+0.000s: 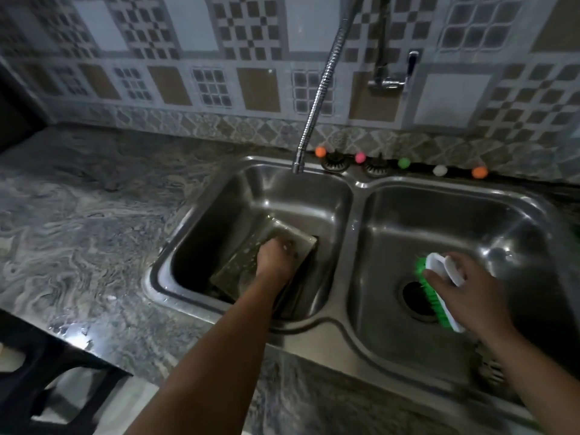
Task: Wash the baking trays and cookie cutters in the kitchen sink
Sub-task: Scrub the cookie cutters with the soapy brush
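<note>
Baking tray (pixel 251 255): tilted in the left basin of the sink (pixel 354 196), far end raised, near end down on the basin floor; surface wet, speckled with droplets or suds. Left hand (pixel 276 259): laid on the tray's right edge, fingers curled over it and gripping. Risk: a wet metal edge held by one hand alone can slip, letting the tray slide and bang down on the basin floor. Brush (pixel 439 290): white back, green bristles, in the right basin, above the drain (pixel 417 301). Right hand (pixel 464 293): fingers wrapped round the brush back, holding it well apart from the tray. Risk: scrubbing the tilted tray hard could rock it out of the left hand's grip. Faucet hose (pixel 317 98): spout hanging over the back of the left basin; no running water visible. Cookie cutters: none identifiable. Coloured balls (pixel 360 157): in a row behind the sink. Counter (pixel 94 215): marbled stone, left of the sink, wet near its front edge.
</note>
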